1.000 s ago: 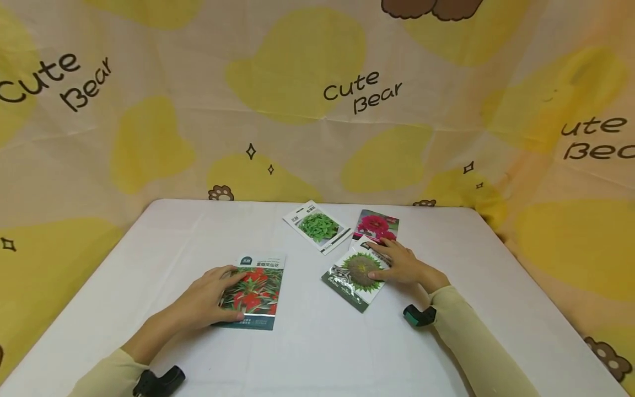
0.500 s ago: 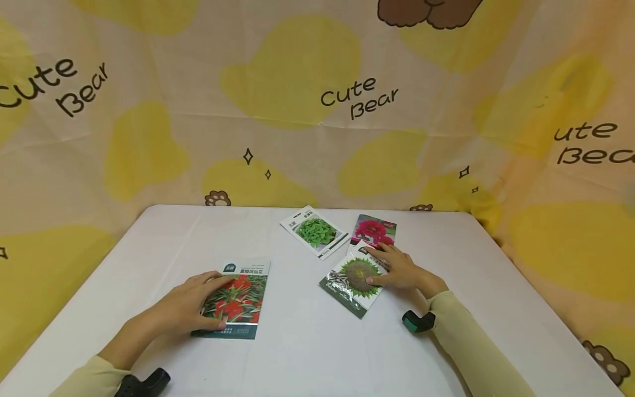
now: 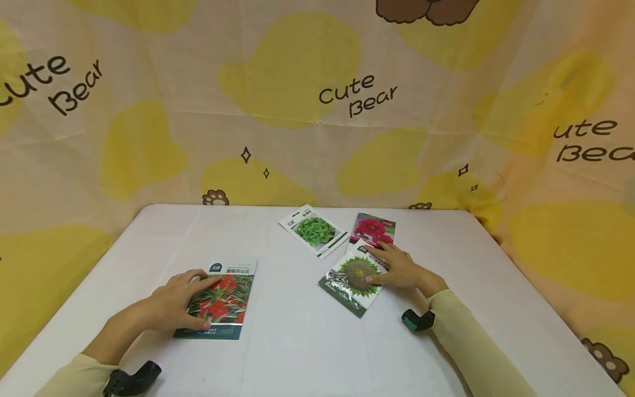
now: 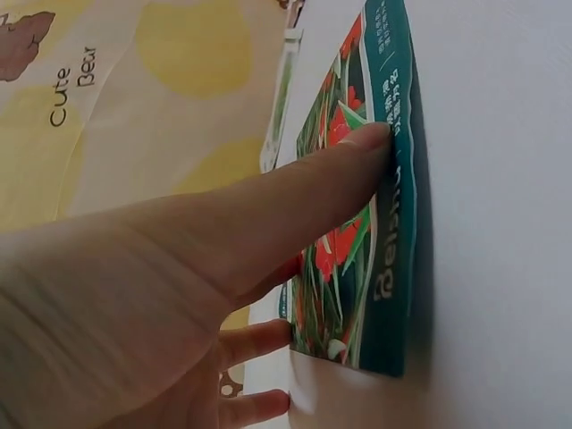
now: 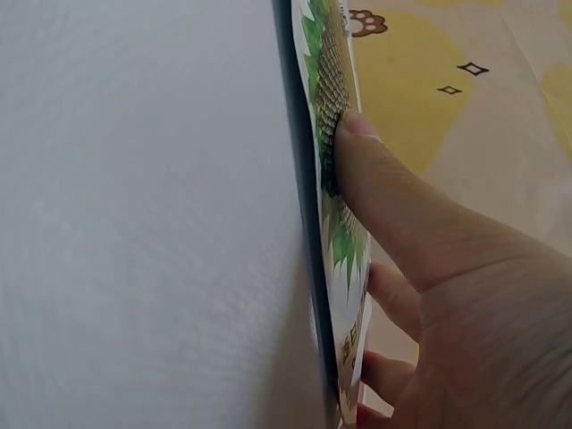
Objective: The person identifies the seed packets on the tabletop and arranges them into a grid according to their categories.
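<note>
My left hand [image 3: 171,303] rests on a seed packet with red flowers [image 3: 220,303] at the left of the table. Its thumb [image 4: 357,143] presses flat near the packet's dark green lower band, fingers spread along the side. Farther right, my right hand [image 3: 397,268] lies on a sunflower seed packet [image 3: 347,284], its thumb [image 5: 357,143] on the printed flower head. Under that packet's upper edge sits part of a packet with magenta flowers [image 3: 371,227]. A packet showing green leaves [image 3: 315,231] lies beside them, tilted.
The table has a white cloth [image 3: 283,358] with rounded far corners. Behind it hangs a yellow patterned curtain [image 3: 278,71]. Black wrist devices sit on the left wrist [image 3: 131,379] and near the right wrist [image 3: 418,320].
My left hand has slid the red flower packet leftward across the table, away from the others. The right hand and the sunflower packet have stayed nearly in place.
</note>
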Tool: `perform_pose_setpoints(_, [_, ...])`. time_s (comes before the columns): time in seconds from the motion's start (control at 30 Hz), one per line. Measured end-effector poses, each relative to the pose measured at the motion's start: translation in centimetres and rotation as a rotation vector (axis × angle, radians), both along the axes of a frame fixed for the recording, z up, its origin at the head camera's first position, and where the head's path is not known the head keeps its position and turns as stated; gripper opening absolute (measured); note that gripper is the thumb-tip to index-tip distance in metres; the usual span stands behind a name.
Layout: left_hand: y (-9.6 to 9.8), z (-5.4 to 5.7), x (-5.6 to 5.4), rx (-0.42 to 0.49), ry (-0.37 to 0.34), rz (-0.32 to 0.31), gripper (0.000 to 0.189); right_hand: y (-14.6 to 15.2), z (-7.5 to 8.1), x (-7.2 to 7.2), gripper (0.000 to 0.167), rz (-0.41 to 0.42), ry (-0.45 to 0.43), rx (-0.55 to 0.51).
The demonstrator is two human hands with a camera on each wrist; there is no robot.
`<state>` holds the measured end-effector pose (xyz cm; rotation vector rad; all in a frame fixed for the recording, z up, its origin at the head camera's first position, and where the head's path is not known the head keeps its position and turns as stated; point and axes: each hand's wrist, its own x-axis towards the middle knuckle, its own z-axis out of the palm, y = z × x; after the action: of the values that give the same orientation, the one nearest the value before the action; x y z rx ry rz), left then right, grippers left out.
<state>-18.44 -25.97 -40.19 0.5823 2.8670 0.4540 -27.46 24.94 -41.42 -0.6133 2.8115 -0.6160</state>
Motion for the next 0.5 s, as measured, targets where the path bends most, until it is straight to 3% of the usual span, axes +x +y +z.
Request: perform_pose_setpoints(0.5, [-1.8, 0.5, -0.6, 0.025, -0.059, -0.016, 0.092, 0.2, 0.1, 0.0, 0.089, 0.02, 0.0, -0.007])
